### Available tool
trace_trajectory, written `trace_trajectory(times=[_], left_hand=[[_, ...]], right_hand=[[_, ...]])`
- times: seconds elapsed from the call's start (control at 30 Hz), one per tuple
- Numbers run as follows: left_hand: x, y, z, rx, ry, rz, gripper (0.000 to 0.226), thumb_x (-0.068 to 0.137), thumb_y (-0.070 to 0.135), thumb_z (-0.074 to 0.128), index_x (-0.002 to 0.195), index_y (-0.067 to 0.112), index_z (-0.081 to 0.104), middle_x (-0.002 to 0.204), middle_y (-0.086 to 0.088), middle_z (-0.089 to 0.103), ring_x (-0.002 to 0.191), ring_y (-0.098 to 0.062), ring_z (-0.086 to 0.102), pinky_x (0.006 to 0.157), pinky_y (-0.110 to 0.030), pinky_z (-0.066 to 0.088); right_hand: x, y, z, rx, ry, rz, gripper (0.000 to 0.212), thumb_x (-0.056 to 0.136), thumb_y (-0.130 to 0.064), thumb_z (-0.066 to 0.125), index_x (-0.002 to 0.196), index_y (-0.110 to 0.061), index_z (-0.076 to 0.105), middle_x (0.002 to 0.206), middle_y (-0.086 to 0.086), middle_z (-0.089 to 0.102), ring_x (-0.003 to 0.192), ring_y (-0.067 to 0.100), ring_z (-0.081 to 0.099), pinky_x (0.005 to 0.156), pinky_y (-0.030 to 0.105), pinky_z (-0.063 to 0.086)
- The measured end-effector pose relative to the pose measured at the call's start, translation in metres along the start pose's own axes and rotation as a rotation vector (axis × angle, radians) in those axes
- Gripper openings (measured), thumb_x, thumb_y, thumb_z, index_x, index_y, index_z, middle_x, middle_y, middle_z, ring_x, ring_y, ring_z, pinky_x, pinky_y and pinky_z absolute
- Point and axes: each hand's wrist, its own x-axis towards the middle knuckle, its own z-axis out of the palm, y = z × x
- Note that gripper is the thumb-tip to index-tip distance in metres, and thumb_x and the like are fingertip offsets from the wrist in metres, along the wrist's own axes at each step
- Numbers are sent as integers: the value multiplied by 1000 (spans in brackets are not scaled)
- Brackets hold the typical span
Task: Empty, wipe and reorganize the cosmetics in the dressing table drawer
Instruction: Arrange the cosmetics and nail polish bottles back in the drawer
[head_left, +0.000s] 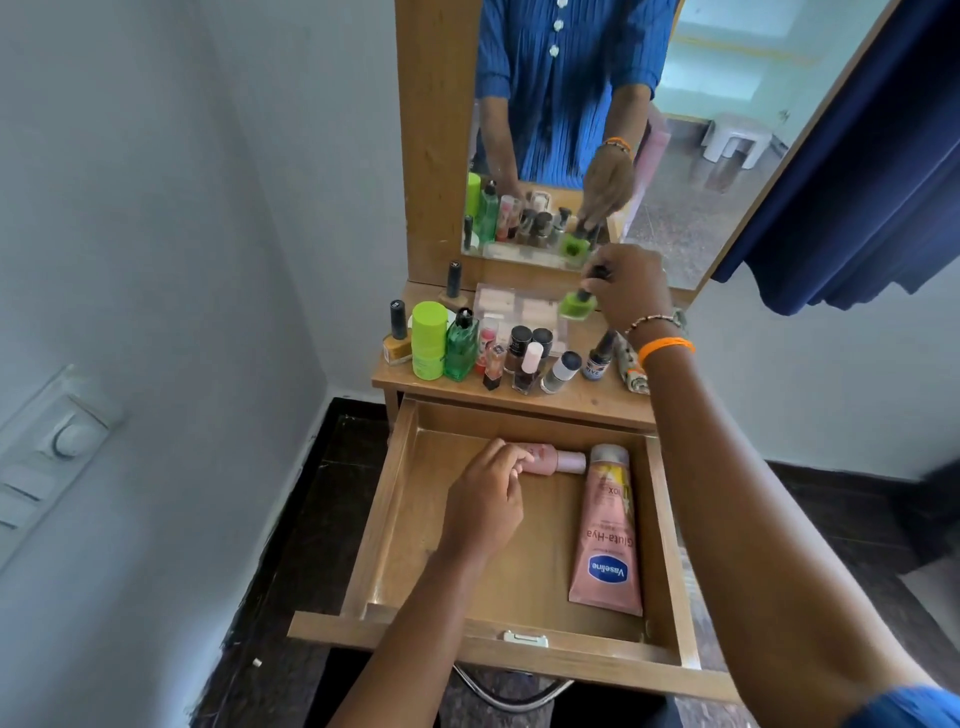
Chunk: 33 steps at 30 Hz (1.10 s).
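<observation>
The wooden drawer (395, 514) is pulled open below the dressing table top (587, 400). Inside it lie a small pink bottle (558, 461) at the back and a pink Vaseline tube (608, 535) along the right side. My left hand (488, 499) reaches into the drawer and its fingers curl round the pink bottle's left end. My right hand (631, 291) is over the table top and pinches the black cap of a green nail polish bottle (577, 304), held just above a clear palette case (519, 306).
Several bottles, nail polishes and a lipstick crowd the table top: a lime green container (429, 340), a green glass bottle (461, 345), a yellow polish (397, 338). A mirror (675, 130) stands behind. A blue curtain (852, 182) hangs right; a wall with switches is left.
</observation>
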Motion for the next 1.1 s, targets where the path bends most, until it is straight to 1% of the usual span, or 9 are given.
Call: trace_trajectory(times=[0.1, 0.27, 0.33, 0.4, 0.53, 0.7, 0.87, 0.97, 1.1], left_hand=[[-1, 1, 0, 10, -2, 7, 23, 88, 5, 48, 97, 22, 61, 103, 12, 62, 94, -5, 59, 71, -13, 42], [0, 1, -1, 13, 18, -10, 23, 88, 6, 49, 98, 23, 61, 103, 13, 62, 93, -3, 58, 71, -9, 39], [0, 2, -1, -8, 34, -21, 23, 88, 6, 49, 98, 23, 61, 101, 13, 61, 92, -2, 58, 70, -7, 39], [2, 3, -2, -81, 88, -66, 24, 88, 4, 50, 98, 21, 63, 100, 11, 61, 90, -2, 57, 69, -5, 40], [10, 9, -11, -239, 227, -182, 21, 89, 2, 52, 99, 16, 65, 99, 6, 64, 89, -6, 59, 70, -6, 43], [23, 31, -36, -390, 282, -251, 26, 87, -2, 51, 98, 15, 66, 90, 16, 59, 86, 3, 57, 72, -2, 41], [31, 48, -56, -475, 223, -276, 22, 88, 4, 52, 96, 20, 66, 94, 16, 62, 87, -5, 60, 72, -10, 43], [32, 54, -63, -508, 215, -276, 22, 89, 5, 53, 97, 20, 66, 94, 14, 63, 84, -7, 59, 65, -1, 38], [31, 57, -68, -572, 206, -301, 24, 89, 4, 51, 99, 19, 66, 92, 14, 63, 83, -6, 58, 62, 0, 38]], right_hand=[[3, 23, -2, -107, -63, 80, 17, 75, 4, 54, 82, -1, 68, 91, 17, 70, 78, 23, 58, 66, 22, 35], [4, 36, 3, -123, -105, 143, 15, 76, -1, 58, 86, -7, 68, 99, 14, 69, 80, 23, 58, 61, 22, 40], [2, 32, -1, -192, -39, 76, 23, 77, -7, 64, 100, -7, 68, 111, 15, 66, 99, 31, 60, 76, 31, 48], [1, 22, -8, -196, -21, -56, 28, 79, -8, 67, 107, -6, 67, 115, 15, 65, 107, 33, 57, 89, 37, 45], [12, 7, 5, -337, -380, -255, 32, 76, -13, 74, 105, -4, 66, 107, 16, 68, 101, 30, 62, 90, 37, 49], [21, 5, 37, -544, -629, -335, 65, 67, -21, 82, 125, -9, 53, 128, 12, 53, 118, 30, 50, 98, 35, 41], [23, 13, 45, -567, -637, -405, 66, 65, -19, 82, 120, -11, 47, 129, 11, 45, 114, 32, 49, 94, 41, 46], [23, 11, 42, -635, -619, -456, 67, 65, -23, 82, 121, -7, 48, 127, 13, 49, 113, 32, 51, 93, 39, 46], [21, 12, 40, -699, -589, -518, 57, 68, -21, 77, 117, -5, 51, 118, 16, 56, 106, 33, 54, 88, 41, 50]])
